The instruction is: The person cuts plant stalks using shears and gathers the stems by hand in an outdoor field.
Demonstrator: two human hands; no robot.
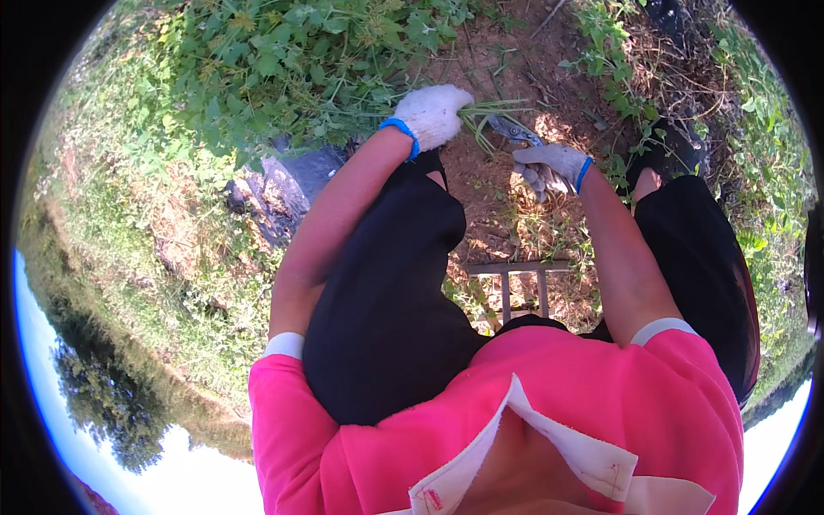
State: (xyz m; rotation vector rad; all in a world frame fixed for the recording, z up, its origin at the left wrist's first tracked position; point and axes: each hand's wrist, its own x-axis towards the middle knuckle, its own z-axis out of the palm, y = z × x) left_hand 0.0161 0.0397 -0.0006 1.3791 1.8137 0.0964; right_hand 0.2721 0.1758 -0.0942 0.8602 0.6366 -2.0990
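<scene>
My left hand, in a white knitted work glove with a blue cuff, is closed around a bunch of green stems. The cut-looking stem ends stick out to the right of the fist. Just beside them my right hand, gloved the same way, grips a pair of pruning shears. The metal head of the shears points up and left towards the stems. Its handles are mostly hidden in the palm. Leafy plants spread behind and to the left of my left hand.
Bare reddish soil with dry litter lies between my feet. Black plastic sheeting shows at the left. Below me stands a slatted seat frame. Vines and weeds line the right side, with dry stems near the top right.
</scene>
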